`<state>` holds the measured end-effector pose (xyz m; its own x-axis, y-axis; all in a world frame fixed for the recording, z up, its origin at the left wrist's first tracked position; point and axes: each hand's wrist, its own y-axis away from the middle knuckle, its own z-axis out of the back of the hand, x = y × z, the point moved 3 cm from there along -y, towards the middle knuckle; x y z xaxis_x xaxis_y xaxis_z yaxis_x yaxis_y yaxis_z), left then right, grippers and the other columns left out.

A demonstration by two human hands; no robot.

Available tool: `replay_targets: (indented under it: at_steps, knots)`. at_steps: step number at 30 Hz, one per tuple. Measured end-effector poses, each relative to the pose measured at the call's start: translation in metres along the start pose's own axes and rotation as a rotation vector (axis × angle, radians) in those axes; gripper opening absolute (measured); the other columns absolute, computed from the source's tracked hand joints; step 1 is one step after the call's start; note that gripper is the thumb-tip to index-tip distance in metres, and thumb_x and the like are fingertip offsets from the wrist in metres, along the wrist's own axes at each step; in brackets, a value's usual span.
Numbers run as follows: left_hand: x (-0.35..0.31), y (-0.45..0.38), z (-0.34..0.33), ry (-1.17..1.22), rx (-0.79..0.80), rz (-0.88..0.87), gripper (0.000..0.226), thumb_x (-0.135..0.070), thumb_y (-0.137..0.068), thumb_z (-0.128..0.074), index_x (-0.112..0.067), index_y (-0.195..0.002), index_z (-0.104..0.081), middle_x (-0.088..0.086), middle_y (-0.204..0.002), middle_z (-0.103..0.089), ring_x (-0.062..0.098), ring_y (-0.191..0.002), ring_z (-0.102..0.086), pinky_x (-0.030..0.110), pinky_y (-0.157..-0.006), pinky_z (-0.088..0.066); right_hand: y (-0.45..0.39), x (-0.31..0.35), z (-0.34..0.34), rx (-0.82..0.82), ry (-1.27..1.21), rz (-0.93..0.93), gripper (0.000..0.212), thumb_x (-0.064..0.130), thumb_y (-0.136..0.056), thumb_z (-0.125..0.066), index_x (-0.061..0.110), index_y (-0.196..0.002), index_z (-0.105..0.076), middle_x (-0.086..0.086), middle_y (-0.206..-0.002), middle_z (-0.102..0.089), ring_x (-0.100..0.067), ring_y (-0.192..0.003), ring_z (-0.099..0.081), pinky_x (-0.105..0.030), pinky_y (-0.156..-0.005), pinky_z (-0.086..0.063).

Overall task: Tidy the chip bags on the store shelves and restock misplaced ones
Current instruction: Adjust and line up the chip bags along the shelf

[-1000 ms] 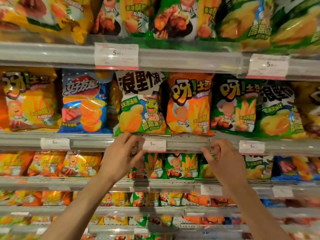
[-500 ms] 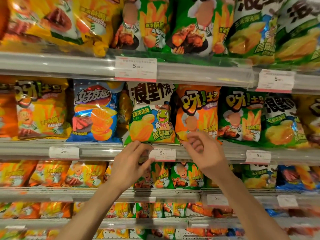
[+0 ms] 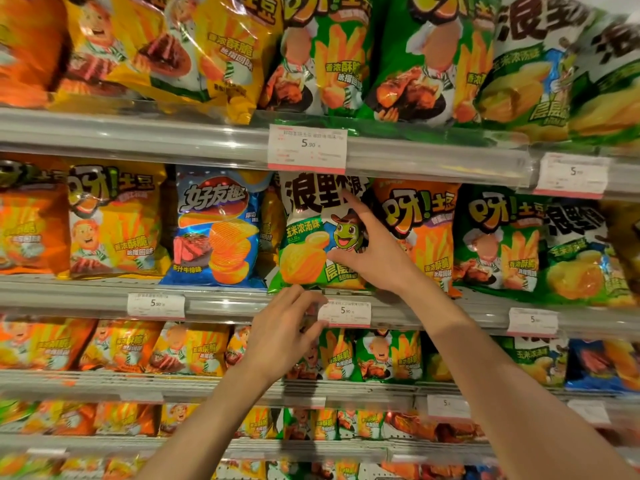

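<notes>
Since half a second ago, right hand rose onto the green-and-white bag at frame centre, fingers spread; left hand loosely curled below. She should grip both edges, lifting straight.

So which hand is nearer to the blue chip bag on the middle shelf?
Left. The left hand is below the blue chip bag, a little to its right, at the shelf edge. The right hand is farther right, on the frog bag.
</notes>
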<state>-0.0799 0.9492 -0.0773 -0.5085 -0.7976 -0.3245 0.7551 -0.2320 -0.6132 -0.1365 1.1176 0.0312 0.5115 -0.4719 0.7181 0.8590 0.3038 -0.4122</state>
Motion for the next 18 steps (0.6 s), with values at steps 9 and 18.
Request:
replay_targets:
  at_steps: [9, 18]
  knots:
    - [-0.001, 0.001, 0.000, -0.006, 0.000, 0.006, 0.032, -0.037, -0.084, -0.074, -0.029, -0.112, -0.062, -0.012, -0.098, -0.056, 0.011, -0.091, -0.056, 0.033, -0.060, -0.052, -0.002, -0.011, -0.012, 0.070, 0.125, -0.018, 0.101, 0.033, -0.091, -0.071, 0.051, -0.155, 0.006, 0.008, -0.169, -0.006, -0.014, -0.152, -0.020, -0.037, -0.120, -0.030]
    - [-0.016, -0.002, 0.000, -0.099, 0.018, -0.043, 0.036, -0.035, -0.084, -0.073, -0.029, -0.113, -0.053, -0.007, -0.093, -0.053, 0.018, -0.085, -0.055, 0.034, -0.053, -0.049, 0.039, -0.006, 0.018, -0.167, 0.163, 0.019, 0.069, 0.034, -0.093, -0.068, 0.034, -0.152, -0.033, 0.004, -0.151, -0.043, -0.006, -0.128, -0.048, -0.033, -0.108, -0.046]
